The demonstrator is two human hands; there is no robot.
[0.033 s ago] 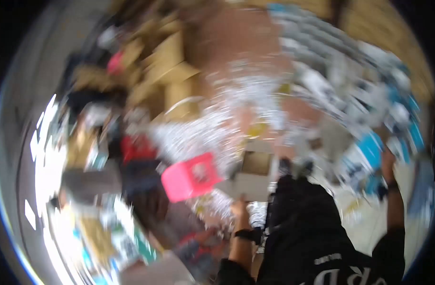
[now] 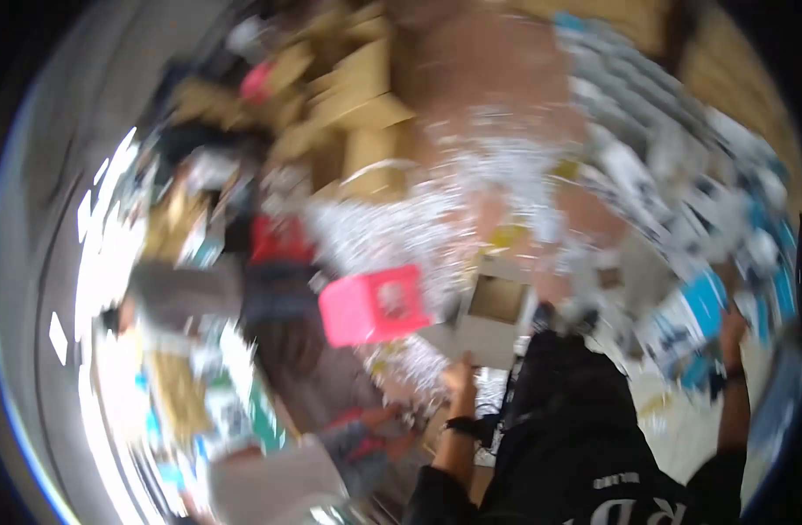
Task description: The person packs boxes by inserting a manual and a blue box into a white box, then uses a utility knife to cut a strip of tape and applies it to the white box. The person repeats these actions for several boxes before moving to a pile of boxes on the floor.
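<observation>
My left hand [image 2: 460, 374] is closed at the near edge of a small open cardboard box [image 2: 490, 339], thumb upward; blur softens its fingers. The box lies in front of my body with its hollow facing up. Farther right, my right hand [image 2: 732, 328] reaches out beside a blue-and-white package [image 2: 704, 302]. Motion blur hides whether those fingers grip it or only touch it. Left of the box stands a bright pink plastic stool [image 2: 366, 308] with a hole in its top.
Crumpled clear and silvery plastic wrapping [image 2: 392, 229] covers much of the floor ahead. Open brown cartons [image 2: 366, 101] are piled at the far left. Many white, grey and blue packages [image 2: 646, 131] heap up on the right. Another person's arm [image 2: 370, 420] shows at the lower left.
The whole view has swung, so most things sit farther right in the picture. My left hand stays by the cardboard box and my right hand by the blue-and-white package.
</observation>
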